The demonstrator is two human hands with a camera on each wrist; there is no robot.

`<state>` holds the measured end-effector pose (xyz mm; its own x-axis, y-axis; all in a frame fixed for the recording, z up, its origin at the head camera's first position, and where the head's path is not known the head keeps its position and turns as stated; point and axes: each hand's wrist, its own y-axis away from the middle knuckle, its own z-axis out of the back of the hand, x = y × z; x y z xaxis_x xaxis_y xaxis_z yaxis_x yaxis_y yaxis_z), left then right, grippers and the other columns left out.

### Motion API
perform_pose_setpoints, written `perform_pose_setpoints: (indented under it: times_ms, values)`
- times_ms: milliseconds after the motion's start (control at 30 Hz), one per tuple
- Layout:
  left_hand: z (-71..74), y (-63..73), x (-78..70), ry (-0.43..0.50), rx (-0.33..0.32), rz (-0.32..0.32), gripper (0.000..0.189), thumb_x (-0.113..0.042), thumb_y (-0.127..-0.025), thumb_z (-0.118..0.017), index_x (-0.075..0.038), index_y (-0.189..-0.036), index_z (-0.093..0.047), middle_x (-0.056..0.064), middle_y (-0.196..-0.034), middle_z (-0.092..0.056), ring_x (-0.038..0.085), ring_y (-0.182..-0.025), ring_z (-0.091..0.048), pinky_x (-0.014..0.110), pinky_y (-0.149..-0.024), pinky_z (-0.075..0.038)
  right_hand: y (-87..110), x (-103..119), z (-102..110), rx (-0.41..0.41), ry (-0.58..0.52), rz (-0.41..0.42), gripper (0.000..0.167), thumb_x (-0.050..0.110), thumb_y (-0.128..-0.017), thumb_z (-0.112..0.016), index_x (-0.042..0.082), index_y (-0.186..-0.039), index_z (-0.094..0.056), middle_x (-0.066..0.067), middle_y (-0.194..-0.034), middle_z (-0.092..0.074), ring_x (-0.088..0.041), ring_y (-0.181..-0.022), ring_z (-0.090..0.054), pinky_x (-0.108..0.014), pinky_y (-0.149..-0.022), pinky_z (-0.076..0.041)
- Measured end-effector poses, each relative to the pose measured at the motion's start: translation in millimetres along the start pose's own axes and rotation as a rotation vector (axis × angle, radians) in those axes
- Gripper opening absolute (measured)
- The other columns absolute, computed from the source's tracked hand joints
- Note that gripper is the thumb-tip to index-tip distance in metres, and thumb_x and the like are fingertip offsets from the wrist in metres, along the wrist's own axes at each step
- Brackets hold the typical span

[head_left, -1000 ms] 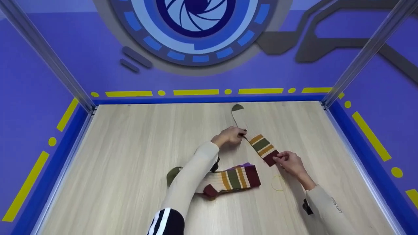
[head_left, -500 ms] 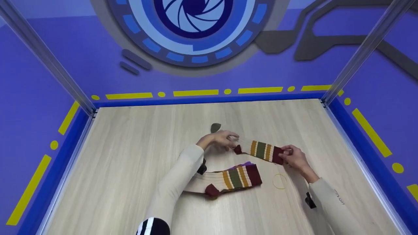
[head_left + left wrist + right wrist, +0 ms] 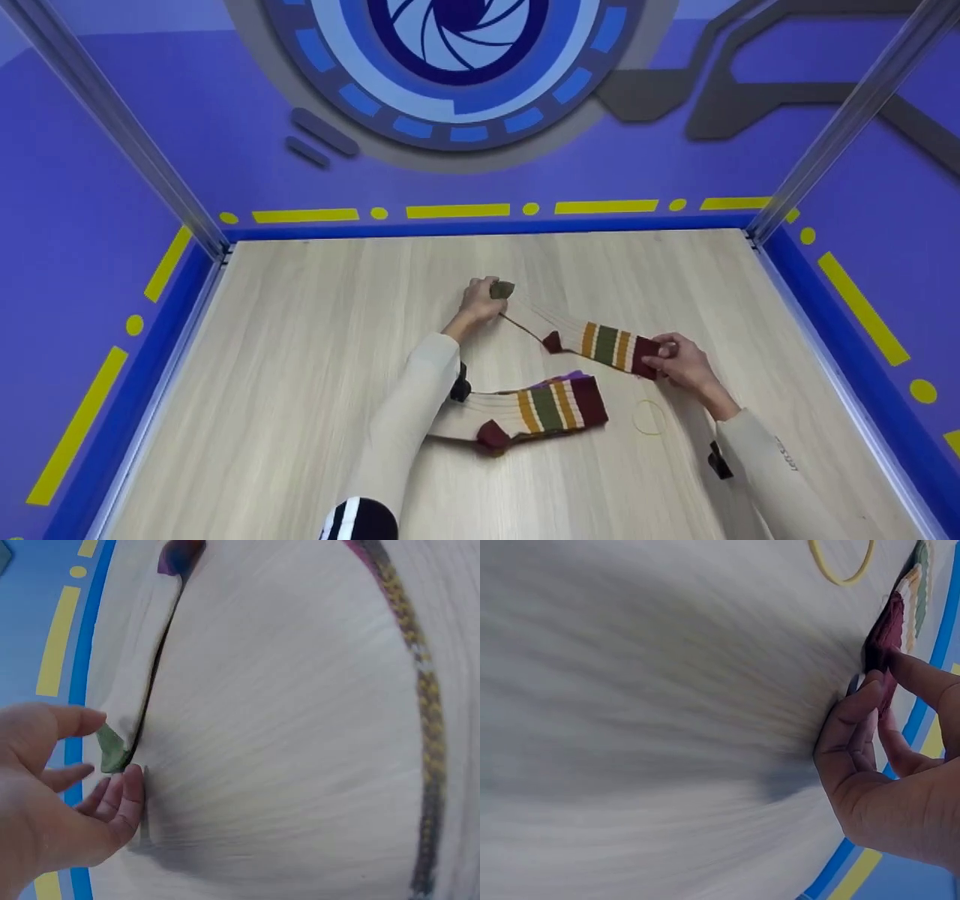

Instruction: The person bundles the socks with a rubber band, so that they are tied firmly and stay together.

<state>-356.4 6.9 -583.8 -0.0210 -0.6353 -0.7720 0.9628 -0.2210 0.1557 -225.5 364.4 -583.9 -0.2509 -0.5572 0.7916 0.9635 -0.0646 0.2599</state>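
A cream sock (image 3: 562,326) with orange and green stripes, maroon heel and cuff, and green toe lies slantwise across the table. My right hand (image 3: 684,367) pinches its maroon cuff (image 3: 889,634) between thumb and fingers. At the other end, my left hand (image 3: 480,301) is at the green toe (image 3: 112,748); the thumb and fingers stand apart around it, the tips at its edges. Nearer the front lies a matching striped sock (image 3: 544,409), with something purple (image 3: 576,374) showing from beneath it. My left forearm hides its toe end.
A thin yellow rubber band (image 3: 649,418) lies right of the nearer sock. Blue-purple panels (image 3: 480,187) wall the wooden table (image 3: 322,315) at the back and both sides, with metal posts at the corners.
The held sock has swung from steeply slanted to nearly level, its toe moving left and toward me. My left hand has gone from mid-sock to the toe; my right still pinches the cuff.
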Motion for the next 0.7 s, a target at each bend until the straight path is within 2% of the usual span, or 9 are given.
perform_pose_setpoints:
  times_ms: [67, 167, 267, 367, 433, 533, 600, 700]
  values:
    - [-0.3, -0.3, 0.5, -0.005, 0.041, -0.025, 0.06, -0.007, -0.085, -0.06, 0.003, -0.144, -0.051, 0.026, -0.139, -0.051, 0.038, -0.129, -0.05, 0.046, -0.112, -0.041, 0.1, -0.2, -0.1, 0.002, -0.008, -0.009, 0.042, 0.009, -0.094, -0.07, -0.01, -0.126, -0.05, -0.004, -0.089, -0.056, -0.008, -0.066, -0.059, -0.022, -0.052, -0.046]
    - [-0.7, 1.0, -1.3, 0.017, 0.066, -0.04, 0.062, -0.007, -0.084, -0.059, 0.005, -0.145, -0.049, 0.027, -0.14, -0.052, 0.039, -0.13, -0.051, 0.046, -0.114, -0.04, 0.6, -0.3, -0.3, -0.004, -0.005, -0.018, 0.042, 0.009, -0.094, -0.071, -0.011, -0.125, -0.05, -0.006, -0.09, -0.057, -0.009, -0.066, -0.058, -0.022, -0.052, -0.046]
    - [-1.6, 2.9, -4.5, 0.094, 0.068, 0.019, 0.066, -0.009, -0.087, -0.059, 0.006, -0.149, -0.042, 0.027, -0.145, -0.05, 0.036, -0.135, -0.049, 0.043, -0.117, -0.039, 0.9, -0.6, -0.6, -0.012, 0.005, -0.014, 0.043, 0.009, -0.094, -0.071, -0.014, -0.124, -0.051, -0.007, -0.09, -0.059, -0.009, -0.065, -0.058, -0.022, -0.051, -0.046]
    - [-1.6, 5.6, -6.5, 0.229, 0.062, 0.104, 0.065, -0.01, -0.089, -0.063, 0.008, -0.148, -0.042, 0.027, -0.145, -0.052, 0.03, -0.126, -0.054, 0.037, -0.106, -0.047, 0.9, -0.7, -1.9, -0.024, 0.005, -0.018, 0.033, 0.009, -0.093, -0.072, -0.011, -0.114, -0.055, -0.006, -0.087, -0.061, -0.008, -0.063, -0.058, -0.021, -0.05, -0.044]
    - [-0.7, 7.4, -7.6, 0.318, 0.067, 0.152, 0.058, -0.009, -0.089, -0.067, 0.009, -0.142, -0.049, 0.024, -0.136, -0.058, 0.024, -0.111, -0.058, 0.031, -0.092, -0.051, 1.2, -0.8, -2.2, -0.028, 0.005, -0.015, 0.027, 0.01, -0.094, -0.072, -0.008, -0.107, -0.055, -0.004, -0.084, -0.062, -0.007, -0.062, -0.058, -0.021, -0.049, -0.044]
    - [1.0, 9.2, -8.5, 0.4, 0.078, 0.179, 0.043, -0.004, -0.087, -0.07, 0.006, -0.128, -0.06, 0.013, -0.11, -0.065, 0.018, -0.084, -0.057, 0.028, -0.072, -0.047, 2.0, -1.0, -1.9, -0.038, 0.005, -0.009, 0.023, 0.011, -0.094, -0.071, -0.004, -0.103, -0.057, -0.002, -0.082, -0.063, -0.007, -0.062, -0.058, -0.021, -0.049, -0.044]
    - [2.2, 9.8, -9.0, 0.435, 0.079, 0.178, 0.035, -0.003, -0.087, -0.07, 0.004, -0.121, -0.064, 0.005, -0.096, -0.062, 0.015, -0.075, -0.055, 0.029, -0.068, -0.045, 2.8, -0.8, -1.3, -0.041, 0.004, 0.001, 0.023, 0.012, -0.095, -0.071, -0.005, -0.104, -0.058, -0.001, -0.081, -0.063, -0.008, -0.063, -0.059, -0.022, -0.049, -0.044]
    - [3.9, 11.3, -10.2, 0.489, 0.075, 0.176, 0.027, -0.009, -0.092, -0.07, 0.0, -0.117, -0.066, -0.002, -0.089, -0.059, 0.013, -0.073, -0.055, 0.032, -0.071, -0.05, 4.0, 0.2, -0.5, -0.059, 0.017, 0.023, 0.027, 0.013, -0.095, -0.071, -0.007, -0.107, -0.059, -0.003, -0.084, -0.065, -0.008, -0.065, -0.059, -0.022, -0.049, -0.045]
